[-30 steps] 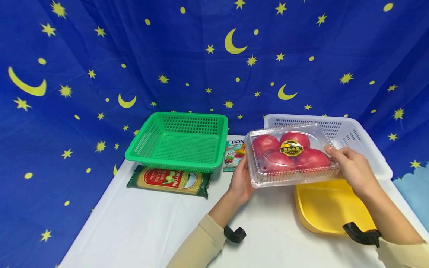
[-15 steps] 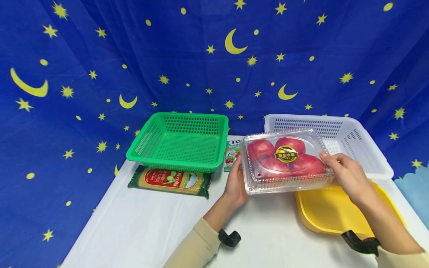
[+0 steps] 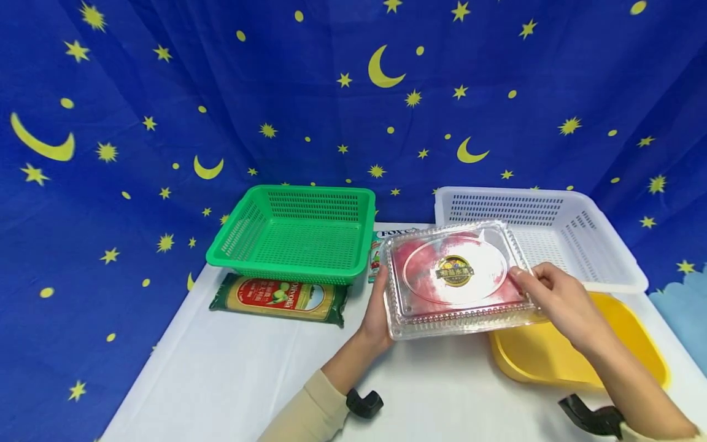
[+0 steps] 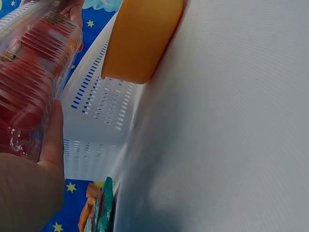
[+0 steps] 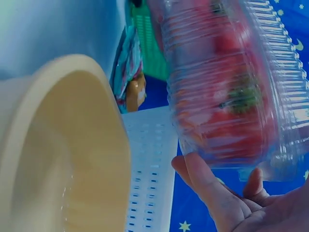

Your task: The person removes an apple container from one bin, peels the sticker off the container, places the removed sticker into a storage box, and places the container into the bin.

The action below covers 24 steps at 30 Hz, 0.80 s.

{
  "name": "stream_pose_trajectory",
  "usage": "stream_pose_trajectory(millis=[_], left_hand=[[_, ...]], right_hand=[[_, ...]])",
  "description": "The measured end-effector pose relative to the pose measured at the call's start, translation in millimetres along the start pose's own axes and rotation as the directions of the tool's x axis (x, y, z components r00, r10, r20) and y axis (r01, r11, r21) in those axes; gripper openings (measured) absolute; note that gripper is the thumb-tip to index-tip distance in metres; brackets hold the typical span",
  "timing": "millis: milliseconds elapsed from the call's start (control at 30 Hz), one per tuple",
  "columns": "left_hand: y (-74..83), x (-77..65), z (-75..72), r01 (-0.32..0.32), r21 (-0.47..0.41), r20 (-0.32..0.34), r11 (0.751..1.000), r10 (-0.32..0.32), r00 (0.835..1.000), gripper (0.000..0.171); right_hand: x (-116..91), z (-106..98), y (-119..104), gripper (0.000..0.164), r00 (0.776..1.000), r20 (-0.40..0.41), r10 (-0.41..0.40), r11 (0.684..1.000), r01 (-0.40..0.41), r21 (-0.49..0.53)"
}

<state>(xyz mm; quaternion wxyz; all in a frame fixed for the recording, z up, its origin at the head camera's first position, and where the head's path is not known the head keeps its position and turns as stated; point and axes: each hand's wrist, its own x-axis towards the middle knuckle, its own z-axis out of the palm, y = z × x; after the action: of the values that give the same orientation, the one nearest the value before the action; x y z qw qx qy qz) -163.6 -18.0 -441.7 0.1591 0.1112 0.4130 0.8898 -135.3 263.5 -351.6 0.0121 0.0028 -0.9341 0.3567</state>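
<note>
A clear plastic clamshell box of tomatoes point(image 3: 425, 270) is held in the air between both hands, its lid tilted up and glaring. Several red tomatoes point(image 5: 227, 87) show through its ribbed side, one with a green calyx. The left hand point(image 3: 377, 313) grips the box's left end; in the left wrist view its thumb point(image 4: 53, 135) lies along the side. At the right end, the right hand point(image 3: 563, 304) holds on with its thumb on the lid edge and fingers underneath. The box overlaps part of the yellow bin point(image 3: 544, 356) and the white basket point(image 3: 607, 245).
A green basket point(image 3: 304, 258) stands at the back left, over the edge of a spaghetti pack point(image 3: 287, 299). Behind the box is a partly hidden snack packet point(image 3: 375, 255) marked FOX. White cloth point(image 3: 232, 368) covers the table, with a starry blue curtain point(image 3: 309, 92) behind.
Both hands have brought the box left and nearer the person. Its lid has tipped, so glare now covers the tomatoes. More of the white basket and yellow bin shows.
</note>
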Motion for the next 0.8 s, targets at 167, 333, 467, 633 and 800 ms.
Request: stream_pose_trajectory(millis=[167, 333, 467, 633, 800], left_hand=[[3.5, -7.8, -2.9, 0.021, 0.042, -0.033, 0.999, -0.02, 0.999, 0.072], [5.9, -13.8, -6.0, 0.027, 0.078, -0.016, 0.997, -0.026, 1.0, 0.074], [6.7, -18.9, -10.7, 0.027, 0.087, 0.007, 0.996, -0.028, 1.0, 0.072], [9.7, -26.5, -17.1, 0.041, 0.113, 0.035, 0.993, -0.045, 0.998, 0.068], [13.5, -32.4, -20.7, 0.041, 0.139, 0.05, 0.989, -0.048, 0.998, 0.066]], right_hand=[[-4.5, 3.9, -0.7, 0.048, 0.999, 0.037, 0.009, 1.0, -0.01, 0.017], [-8.6, 9.2, 2.6, 0.042, 0.999, 0.033, -0.032, 0.999, 0.032, 0.007], [-12.5, 13.1, 3.6, 0.037, 0.995, 0.041, -0.09, 0.995, 0.092, -0.044], [-17.3, 16.7, -0.1, 0.035, 0.991, 0.072, -0.116, 0.991, 0.12, -0.055], [-21.8, 19.3, -1.1, 0.033, 0.986, 0.102, -0.129, 0.99, 0.134, -0.035]])
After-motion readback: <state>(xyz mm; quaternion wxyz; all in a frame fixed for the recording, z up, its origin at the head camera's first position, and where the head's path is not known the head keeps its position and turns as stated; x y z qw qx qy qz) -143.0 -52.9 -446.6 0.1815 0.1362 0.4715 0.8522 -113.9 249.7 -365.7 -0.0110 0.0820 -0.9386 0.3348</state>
